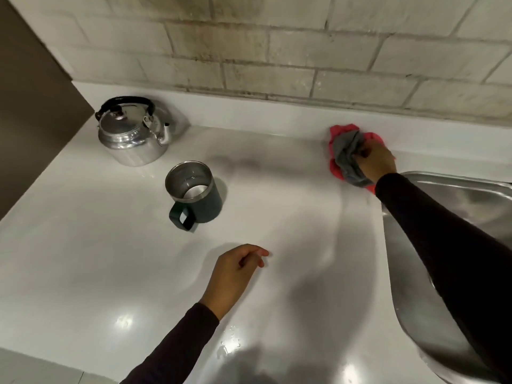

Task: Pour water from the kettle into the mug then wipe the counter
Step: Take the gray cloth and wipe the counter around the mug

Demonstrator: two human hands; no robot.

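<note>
A shiny metal kettle (132, 134) with a black handle stands at the back left of the white counter (291, 217). In front of it, to the right, sits a dark mug (194, 194) with a steel inside, its handle turned toward me; a little water shows at its bottom. My right hand (374, 159) is at the back right, shut on a bunched red and grey cloth (346, 153) that rests on the counter by the sink corner. My left hand (235, 275) hovers low over the front of the counter, fingers loosely curled, holding nothing.
A steel sink (457, 217) fills the right side under my right arm. A tiled wall (277, 51) runs along the back, and a brown panel (33, 106) stands at the left. Water drops (230, 342) lie near the counter's front edge.
</note>
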